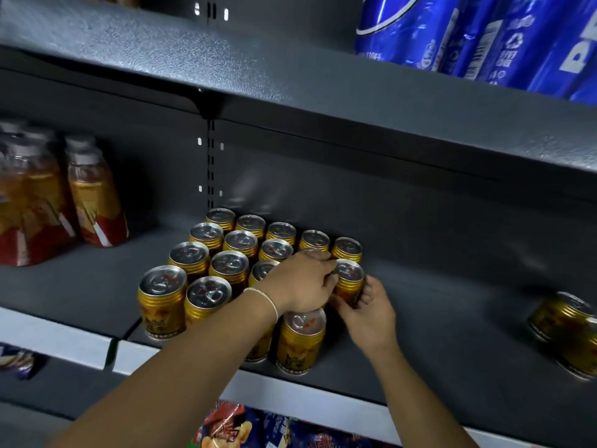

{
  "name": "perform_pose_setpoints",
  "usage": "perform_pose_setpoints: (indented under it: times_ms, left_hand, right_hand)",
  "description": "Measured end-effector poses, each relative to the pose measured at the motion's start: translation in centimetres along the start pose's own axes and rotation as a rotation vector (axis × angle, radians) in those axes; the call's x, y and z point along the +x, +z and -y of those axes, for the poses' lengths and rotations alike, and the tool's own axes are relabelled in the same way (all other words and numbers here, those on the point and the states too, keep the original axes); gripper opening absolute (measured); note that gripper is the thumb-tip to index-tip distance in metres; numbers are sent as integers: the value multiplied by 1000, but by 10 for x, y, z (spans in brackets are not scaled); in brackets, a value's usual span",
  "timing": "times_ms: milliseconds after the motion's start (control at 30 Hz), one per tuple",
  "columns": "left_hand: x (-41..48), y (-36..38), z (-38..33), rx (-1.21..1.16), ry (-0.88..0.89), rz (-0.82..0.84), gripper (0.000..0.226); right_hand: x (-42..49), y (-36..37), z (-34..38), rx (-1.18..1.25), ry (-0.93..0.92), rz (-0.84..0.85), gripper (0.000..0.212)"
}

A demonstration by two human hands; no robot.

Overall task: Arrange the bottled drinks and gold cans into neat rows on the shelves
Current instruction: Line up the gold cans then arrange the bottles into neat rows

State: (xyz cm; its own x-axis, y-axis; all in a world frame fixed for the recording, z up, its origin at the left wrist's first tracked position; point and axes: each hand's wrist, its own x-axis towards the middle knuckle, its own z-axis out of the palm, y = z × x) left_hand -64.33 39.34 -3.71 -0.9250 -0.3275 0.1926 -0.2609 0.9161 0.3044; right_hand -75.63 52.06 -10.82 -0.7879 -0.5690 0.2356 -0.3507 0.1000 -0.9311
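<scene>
The can [350, 279] looks stiff, smooth and fairly heavy if full, so I judge its ribbed side wall a surer hold than the slick lid. It stands on the shelf [452, 302] at the right edge of the other cans [206, 236], between both hands. The left hand [300, 282] pinches its top rim, and the right hand [368, 313] curls fingers round its side.
</scene>
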Motion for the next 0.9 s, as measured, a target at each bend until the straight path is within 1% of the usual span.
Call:
perform_pose_setpoints:
  times_ms: [200,467,600,700,900]
  left_hand:
    - [1,-1,0,8,0,21,52]
    - [2,0,-1,67,6,41,57]
    - [2,0,0,55,1,51,57]
    - [2,0,1,64,-5,59,57]
    - [3,0,-1,65,-18,72,56]
  right_hand:
    - [4,-1,-7,-163,-32,35,73]
    - [9,2,-10,-208,-90,18,65]
    - [10,3,-10,-217,-106,13,65]
    - [11,2,-11,-241,-110,23,68]
    - [11,3,-8,-295,-127,39,62]
